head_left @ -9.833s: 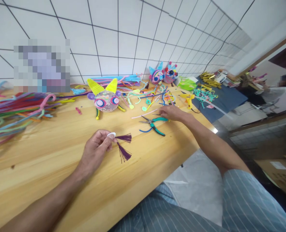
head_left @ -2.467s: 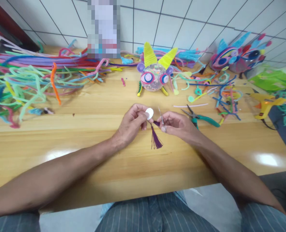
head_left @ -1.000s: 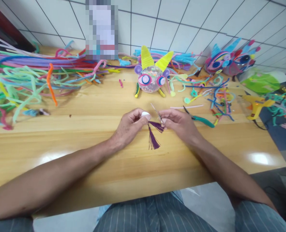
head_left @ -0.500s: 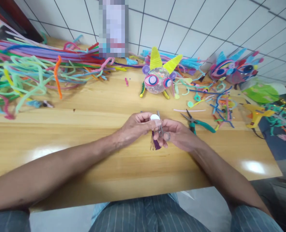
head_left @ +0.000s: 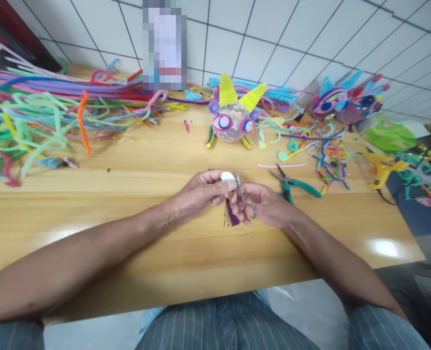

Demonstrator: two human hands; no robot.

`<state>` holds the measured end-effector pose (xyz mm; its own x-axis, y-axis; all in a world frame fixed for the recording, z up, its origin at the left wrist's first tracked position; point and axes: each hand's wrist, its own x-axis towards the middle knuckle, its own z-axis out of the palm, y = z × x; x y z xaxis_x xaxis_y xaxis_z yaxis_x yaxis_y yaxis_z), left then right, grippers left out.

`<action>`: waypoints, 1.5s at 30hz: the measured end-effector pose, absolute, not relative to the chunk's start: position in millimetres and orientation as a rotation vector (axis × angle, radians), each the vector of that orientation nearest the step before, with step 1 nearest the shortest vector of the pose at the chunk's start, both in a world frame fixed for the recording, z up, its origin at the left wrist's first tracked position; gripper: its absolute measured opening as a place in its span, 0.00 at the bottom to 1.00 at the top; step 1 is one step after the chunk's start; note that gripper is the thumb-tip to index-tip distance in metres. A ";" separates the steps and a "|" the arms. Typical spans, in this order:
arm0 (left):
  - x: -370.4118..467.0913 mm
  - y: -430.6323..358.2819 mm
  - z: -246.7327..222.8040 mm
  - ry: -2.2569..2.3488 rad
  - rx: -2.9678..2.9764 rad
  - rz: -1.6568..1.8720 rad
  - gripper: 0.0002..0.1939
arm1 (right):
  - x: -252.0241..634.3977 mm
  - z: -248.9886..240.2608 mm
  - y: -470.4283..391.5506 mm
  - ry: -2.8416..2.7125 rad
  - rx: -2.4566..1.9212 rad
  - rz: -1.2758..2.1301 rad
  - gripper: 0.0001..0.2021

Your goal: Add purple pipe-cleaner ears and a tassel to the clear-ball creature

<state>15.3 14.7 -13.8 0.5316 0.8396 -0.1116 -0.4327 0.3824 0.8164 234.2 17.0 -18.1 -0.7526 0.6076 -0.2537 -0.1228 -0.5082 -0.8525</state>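
Between the thumb and fingers of my left hand (head_left: 204,188) is a small white disc (head_left: 227,177), its lower edge covered by the thumb. My right hand (head_left: 264,201) grips small metal scissors (head_left: 241,192), their blades pointing up beside the disc. Below the fingers hangs a dark purple tassel (head_left: 231,215); what it is fastened to is hidden. Beyond my hands stands a clear round figure (head_left: 233,119) with yellow pointed ears and ringed pink and blue eyes.
Green-handled pliers (head_left: 293,184) lie right of my hands, near a pale pink strip (head_left: 281,166). A yellow glue gun (head_left: 385,170) is at the right. Colourful pipe cleaners (head_left: 47,116) heap up on the left. Two more decorated figures (head_left: 346,99) stand at the back right.
The scissors have tilted and their blades now show spread slightly apart beside the disc. Both hands keep their hold. The whole view has shifted a little.
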 end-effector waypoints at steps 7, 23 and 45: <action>17.1 16.9 -17.4 0.699 0.772 0.900 0.17 | 235.6 -12.5 18.5 -1.312 -0.819 2.185 0.22; 17.6 19.3 -31.2 0.872 0.770 1.149 0.15 | 243.8 -8.5 26.6 -1.710 -1.181 1.689 0.15; 17.2 18.6 -25.6 0.820 0.734 1.090 0.10 | 236.1 -13.4 20.2 -1.752 -1.198 1.583 0.12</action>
